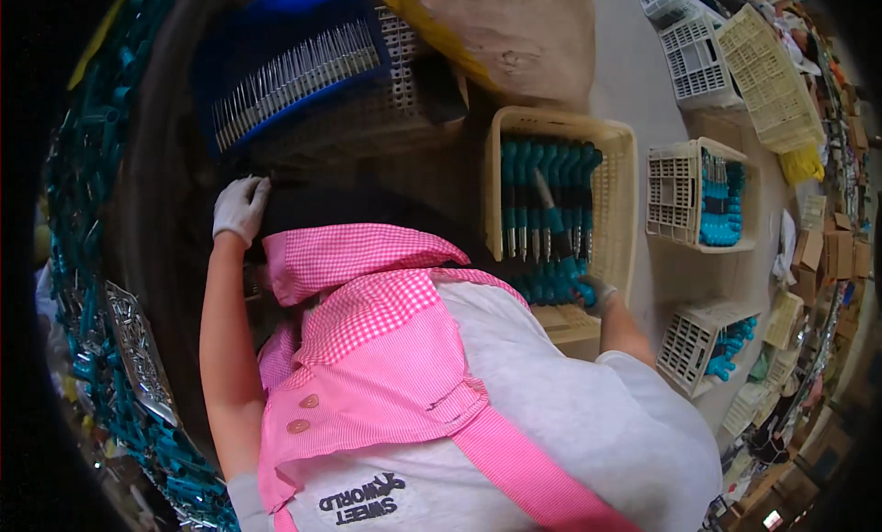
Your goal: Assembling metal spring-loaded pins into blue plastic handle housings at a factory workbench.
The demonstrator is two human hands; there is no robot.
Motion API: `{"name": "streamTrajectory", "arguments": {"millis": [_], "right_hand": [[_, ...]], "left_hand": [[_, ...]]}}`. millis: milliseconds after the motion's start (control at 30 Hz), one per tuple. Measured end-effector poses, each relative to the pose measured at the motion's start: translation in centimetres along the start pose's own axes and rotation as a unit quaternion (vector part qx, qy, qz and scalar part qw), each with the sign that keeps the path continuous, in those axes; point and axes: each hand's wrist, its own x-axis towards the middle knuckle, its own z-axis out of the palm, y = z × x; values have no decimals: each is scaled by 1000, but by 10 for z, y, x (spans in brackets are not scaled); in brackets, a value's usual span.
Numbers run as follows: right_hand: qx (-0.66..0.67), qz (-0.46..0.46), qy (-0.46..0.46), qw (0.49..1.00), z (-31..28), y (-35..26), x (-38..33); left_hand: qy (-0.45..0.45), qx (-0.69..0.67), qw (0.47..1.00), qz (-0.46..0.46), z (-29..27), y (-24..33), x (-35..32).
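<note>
My left hand, in a pale glove, is at the dark edge beside my lap. Its fingers are bent inward; anything inside them is hidden in shadow. My right hand, also gloved, reaches into the near end of a cream plastic crate. It is closed round the teal end of a tool with a teal-and-black handle. That tool lies slantwise, its metal tip pointing toward the far end. Beneath and around it, similar teal-handled tools lie in rows, metal shafts between them.
A blue bin with a row of metal shafts is at the far left. Teal parts and a metal tray line the left side. A cream sack stands beyond the crate. More crates with teal tools stand on the floor, right.
</note>
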Motion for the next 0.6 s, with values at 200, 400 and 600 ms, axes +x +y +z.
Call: {"name": "streamTrajectory", "arguments": {"millis": [200, 400, 600], "right_hand": [[-22, 87, -2, 996, 64, 52, 47], [-201, 129, -52, 970, 118, 80, 77], [-207, 109, -85, 969, 129, 70, 46]], "left_hand": [[28, -104, 989, -97, 14, -26, -34], [-15, -180, 970, -161, 19, -39, -51], [1, -145, 979, -146, 17, -22, -35]]}}
